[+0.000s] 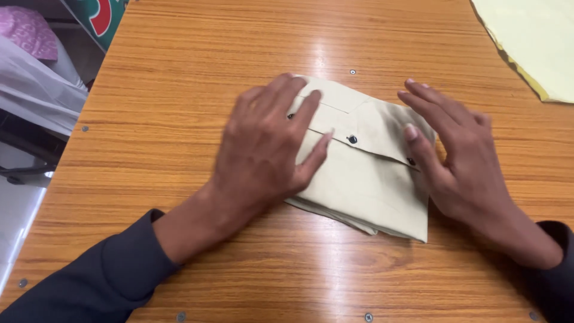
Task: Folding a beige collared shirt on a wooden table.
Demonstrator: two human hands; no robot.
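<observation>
A folded beige garment (365, 179) with dark buttons and a pocket flap lies on the wooden table (179, 78), near its middle. My left hand (269, 143) rests flat on the garment's left part, fingers spread, pressing it down. My right hand (454, 155) lies along the garment's right edge, fingers straight and apart, the thumb touching the cloth near a button. Neither hand grips anything. Dark sleeves cover both forearms.
A pale yellow cloth (532, 42) lies at the table's far right corner. Left of the table's edge are a grey-white bag (36, 90), a pink patterned item (27, 30) and a green and red object (98, 18). Small screws dot the tabletop.
</observation>
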